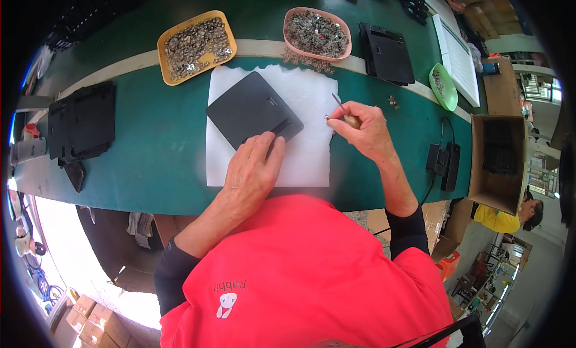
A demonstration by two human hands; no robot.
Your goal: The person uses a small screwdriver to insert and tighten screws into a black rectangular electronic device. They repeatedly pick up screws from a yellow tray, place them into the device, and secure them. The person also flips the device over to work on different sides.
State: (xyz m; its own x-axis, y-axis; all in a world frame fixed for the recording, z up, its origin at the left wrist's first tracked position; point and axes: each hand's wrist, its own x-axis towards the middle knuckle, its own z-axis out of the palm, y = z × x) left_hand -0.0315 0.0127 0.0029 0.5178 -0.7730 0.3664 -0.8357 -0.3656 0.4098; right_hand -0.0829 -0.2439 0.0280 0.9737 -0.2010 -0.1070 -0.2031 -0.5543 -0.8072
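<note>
A flat dark grey square panel [249,108] with a small slot and a raised strip lies turned at an angle on a white foam sheet [225,165]. My left hand [255,162] rests on its near edge, fingers laid out over the corner by the strip. To the right, my right hand [366,132] is closed round the wooden handle of a thin pointed awl [351,120], whose tip points up and left. Between that hand's thumb and forefinger a tiny shiny metal piece [326,117] is pinched, apart from the panel.
Beyond the foam stand a yellow tray [163,60] and a pink tray [342,30] of small metal parts, some spilled. A green bowl [451,99], stacked dark panels [387,54] and a power adapter [438,159] lie right. More dark panels [84,120] stand left. An open carton [480,162] borders the table.
</note>
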